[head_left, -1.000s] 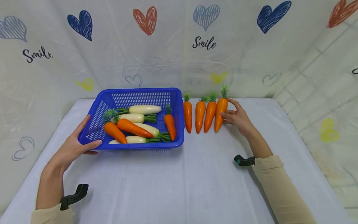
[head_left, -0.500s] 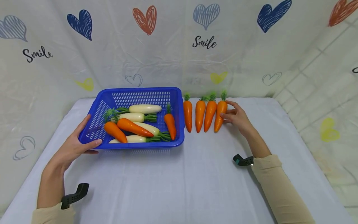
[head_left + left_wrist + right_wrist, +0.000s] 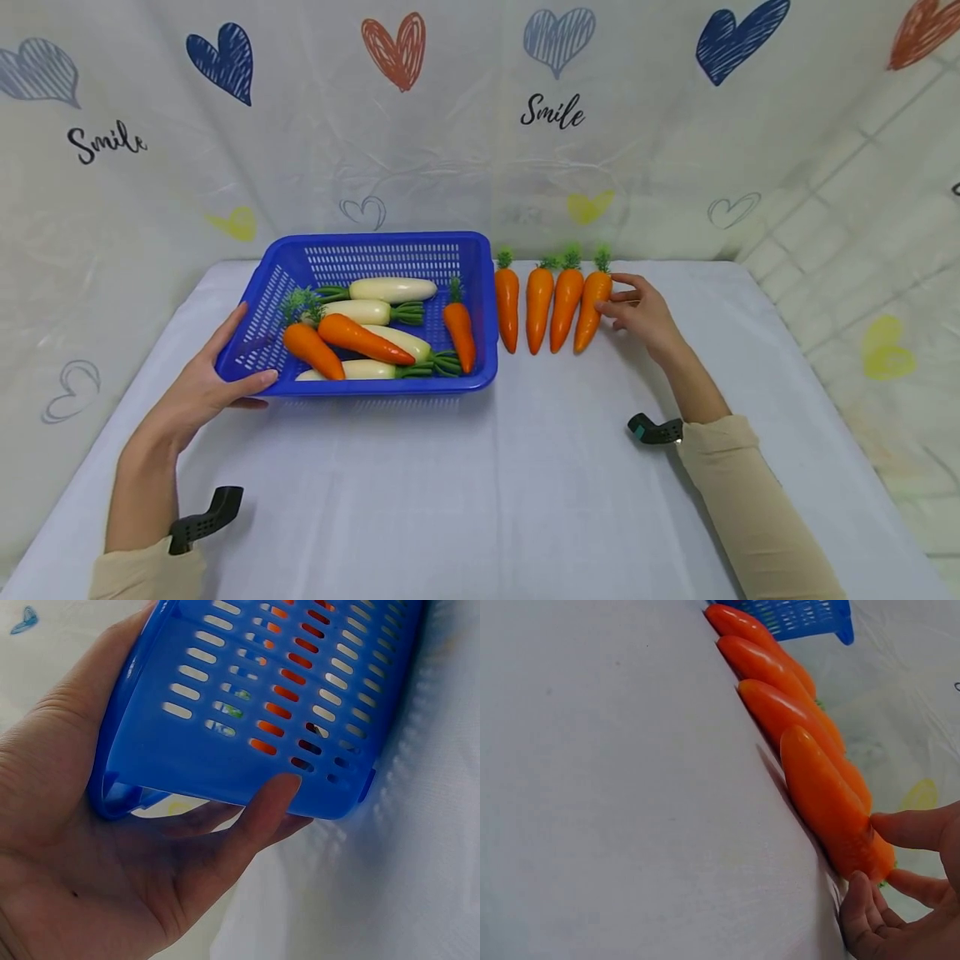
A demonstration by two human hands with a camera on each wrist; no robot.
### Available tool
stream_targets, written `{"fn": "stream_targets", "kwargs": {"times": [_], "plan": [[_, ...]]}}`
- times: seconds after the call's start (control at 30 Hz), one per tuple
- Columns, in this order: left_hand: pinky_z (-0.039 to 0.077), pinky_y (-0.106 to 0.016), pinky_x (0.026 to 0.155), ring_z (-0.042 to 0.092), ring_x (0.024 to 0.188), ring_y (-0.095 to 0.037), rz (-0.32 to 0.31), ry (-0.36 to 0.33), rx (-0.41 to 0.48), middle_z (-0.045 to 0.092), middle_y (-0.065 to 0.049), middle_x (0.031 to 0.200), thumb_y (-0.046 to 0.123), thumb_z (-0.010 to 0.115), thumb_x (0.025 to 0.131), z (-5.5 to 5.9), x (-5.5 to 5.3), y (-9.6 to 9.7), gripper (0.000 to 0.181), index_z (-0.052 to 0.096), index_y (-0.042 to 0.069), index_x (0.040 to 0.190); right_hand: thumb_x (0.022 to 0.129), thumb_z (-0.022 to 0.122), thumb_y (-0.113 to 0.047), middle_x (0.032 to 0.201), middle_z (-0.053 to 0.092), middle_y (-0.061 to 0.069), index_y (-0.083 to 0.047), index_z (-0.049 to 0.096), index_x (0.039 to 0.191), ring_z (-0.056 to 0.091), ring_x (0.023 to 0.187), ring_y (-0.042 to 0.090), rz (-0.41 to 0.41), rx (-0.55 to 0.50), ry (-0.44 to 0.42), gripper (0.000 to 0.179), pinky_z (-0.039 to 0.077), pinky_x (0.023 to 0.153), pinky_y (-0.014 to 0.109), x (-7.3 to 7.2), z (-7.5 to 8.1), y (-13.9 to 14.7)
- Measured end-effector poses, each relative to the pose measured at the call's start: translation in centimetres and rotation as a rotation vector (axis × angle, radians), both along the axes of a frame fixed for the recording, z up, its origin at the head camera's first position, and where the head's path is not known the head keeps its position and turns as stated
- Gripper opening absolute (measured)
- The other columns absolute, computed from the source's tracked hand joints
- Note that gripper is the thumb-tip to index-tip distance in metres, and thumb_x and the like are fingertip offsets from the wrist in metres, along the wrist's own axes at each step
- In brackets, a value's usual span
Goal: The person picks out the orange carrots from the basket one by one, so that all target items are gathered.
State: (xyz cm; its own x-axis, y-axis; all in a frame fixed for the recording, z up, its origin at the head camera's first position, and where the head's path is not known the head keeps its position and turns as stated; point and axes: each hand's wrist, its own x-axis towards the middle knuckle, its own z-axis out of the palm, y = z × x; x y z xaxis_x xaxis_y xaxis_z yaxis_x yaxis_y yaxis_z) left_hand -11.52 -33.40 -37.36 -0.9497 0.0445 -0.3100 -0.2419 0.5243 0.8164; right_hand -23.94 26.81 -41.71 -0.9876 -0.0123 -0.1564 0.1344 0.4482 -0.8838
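A blue plastic basket (image 3: 420, 387) holds several white radishes (image 3: 393, 289) and three carrots (image 3: 363, 340). My left hand (image 3: 202, 387) grips its left end by the front corner; in the left wrist view a finger presses against the slotted wall (image 3: 187, 746). To the right of the basket, several carrots lie side by side, leaves toward the wall. My right hand (image 3: 645, 315) is at the rightmost carrot (image 3: 595, 304), fingertips spread along its right side. From the right wrist view, the fingertips touch this carrot (image 3: 821, 799) near its thick, leafy end.
A white cloth (image 3: 480, 492) covers the table. Behind stands a pale curtain (image 3: 465, 142) printed with hearts and the word Smile. The leftmost loose carrot (image 3: 507, 308) lies right beside the basket's right rim. Black wrist mounts (image 3: 206, 518) are strapped at both sleeves.
The rightmost carrot has slid slightly toward me, its leaves now level with the others, and the right fingers have drawn back to its edge. The left hand and basket stay in place.
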Motion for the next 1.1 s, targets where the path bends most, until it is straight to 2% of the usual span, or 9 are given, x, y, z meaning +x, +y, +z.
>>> {"fn": "stream_targets", "kwargs": {"times": [0.23,0.47,0.67,0.83,0.93,1.03,1.1], "plan": [[0.065,-0.03,0.081,0.05,0.131,-0.048,-0.006,0.012,0.006,-0.001,-0.03,0.172,0.036,0.069,0.1,0.0,-0.3,0.1,0.104,-0.015,0.054,0.159,0.1,0.07,-0.026,0.13,0.053,0.013,-0.009,0.035,0.161,0.063,0.087,0.009,-0.021,0.042,0.042,0.072,0.057,0.072,0.018,0.0,0.5,0.3],[0.065,-0.031,0.081,0.053,0.126,-0.043,-0.005,0.017,0.003,-0.001,-0.029,0.173,0.036,0.069,0.1,0.2,-0.4,0.0,0.103,-0.013,0.055,0.159,0.098,0.071,-0.021,0.124,0.057,0.015,-0.007,0.044,0.156,0.056,0.085,0.003,-0.031,0.053,0.14,0.065,0.056,0.07,0.017,0.2,1.6,-0.3],[0.065,-0.03,0.081,0.055,0.123,-0.041,0.001,0.011,-0.002,-0.001,-0.029,0.173,0.036,0.07,0.099,0.2,-0.4,0.1,0.104,-0.013,0.056,0.159,0.098,0.072,-0.022,0.123,0.057,0.013,-0.007,0.047,0.153,0.057,0.09,0.004,-0.009,0.04,0.174,0.062,0.052,0.072,0.014,0.5,2.6,-1.5],[0.065,-0.03,0.081,0.054,0.126,-0.045,0.005,0.016,-0.005,-0.002,-0.029,0.173,0.036,0.071,0.099,0.0,-0.4,0.0,0.105,-0.013,0.056,0.159,0.099,0.071,-0.021,0.132,0.057,0.021,-0.009,0.05,0.152,0.06,0.103,0.011,0.052,0.03,0.185,0.058,0.051,0.079,0.009,0.7,3.3,-2.9],[0.065,-0.03,0.081,0.055,0.125,-0.044,0.004,0.018,-0.007,-0.002,-0.029,0.173,0.036,0.071,0.099,-0.2,-0.3,-0.1,0.105,-0.013,0.055,0.159,0.1,0.07,-0.022,0.137,0.056,0.024,-0.009,0.05,0.151,0.06,0.112,0.02,0.096,0.015,0.196,0.056,0.051,0.083,0.007,0.7,3.4,-3.7],[0.065,-0.031,0.081,0.054,0.125,-0.044,0.002,0.017,-0.001,0.001,-0.03,0.172,0.036,0.07,0.099,-0.2,-0.1,-0.1,0.104,-0.013,0.054,0.16,0.1,0.07,-0.022,0.138,0.057,0.024,-0.008,0.051,0.15,0.061,0.119,0.028,0.137,0.022,0.206,0.055,0.051,0.09,0.013,0.6,3.4,-4.3],[0.065,-0.032,0.081,0.053,0.127,-0.045,0.001,0.017,0.004,0.002,-0.03,0.172,0.036,0.07,0.1,-0.1,0.0,-0.1,0.104,-0.013,0.054,0.16,0.1,0.071,-0.022,0.139,0.058,0.024,-0.009,0.052,0.15,0.061,0.122,0.034,0.159,0.047,0.213,0.055,0.051,0.094,0.021,0.6,3.4,-4.7]]}}
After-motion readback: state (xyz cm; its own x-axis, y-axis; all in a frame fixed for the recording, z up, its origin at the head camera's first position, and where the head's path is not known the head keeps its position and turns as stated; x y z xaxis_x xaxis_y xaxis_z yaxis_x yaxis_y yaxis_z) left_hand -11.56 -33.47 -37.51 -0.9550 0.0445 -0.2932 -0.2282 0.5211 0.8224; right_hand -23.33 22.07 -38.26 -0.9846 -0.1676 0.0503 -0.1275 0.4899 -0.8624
